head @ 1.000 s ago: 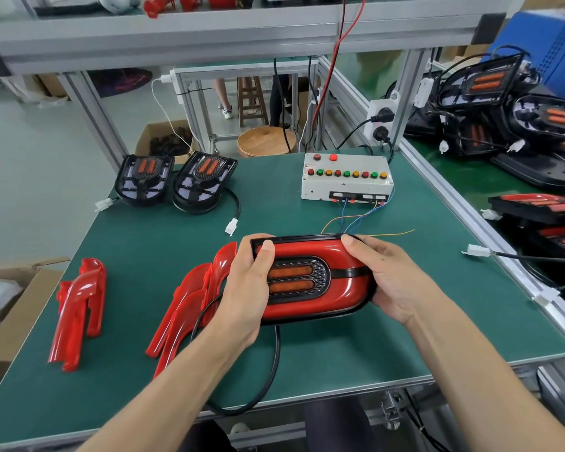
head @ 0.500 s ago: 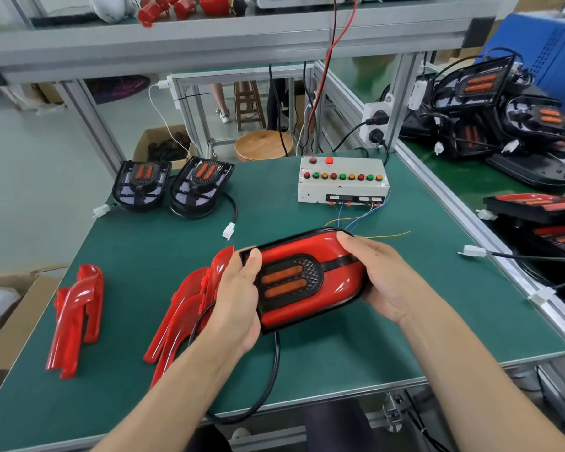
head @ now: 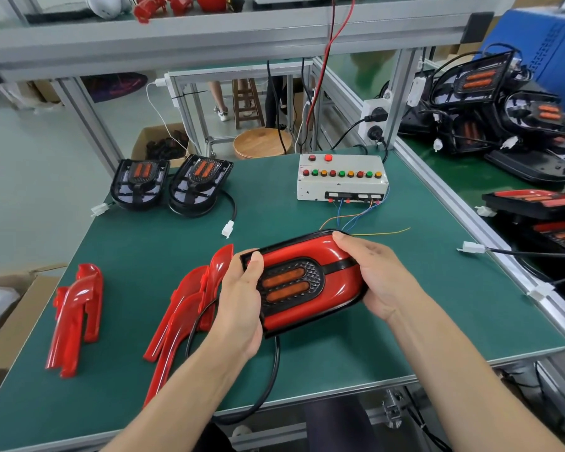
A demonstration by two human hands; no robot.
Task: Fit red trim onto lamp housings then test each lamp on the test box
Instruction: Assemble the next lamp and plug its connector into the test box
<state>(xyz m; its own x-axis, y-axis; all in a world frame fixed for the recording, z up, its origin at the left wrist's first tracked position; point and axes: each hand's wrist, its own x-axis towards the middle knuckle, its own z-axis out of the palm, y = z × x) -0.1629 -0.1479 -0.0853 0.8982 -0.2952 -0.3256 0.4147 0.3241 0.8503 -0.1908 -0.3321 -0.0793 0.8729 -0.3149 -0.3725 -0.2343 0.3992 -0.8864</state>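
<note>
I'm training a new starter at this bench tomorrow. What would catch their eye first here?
First, the lamp with red trim, held above the middle of the green mat between the left hand and right hand. Next, the loose red trim pieces lying on the mat to the left, and the white test box with its row of coloured buttons at the back. Two bare black lamp housings sit at the back left.

Red trim [head: 310,252], apparently honeycomb-patterned black housing [head: 313,275].

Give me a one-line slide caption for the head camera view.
Both hands, left and right, hold a red-trimmed lamp above the green bench mat, test box behind.
</note>
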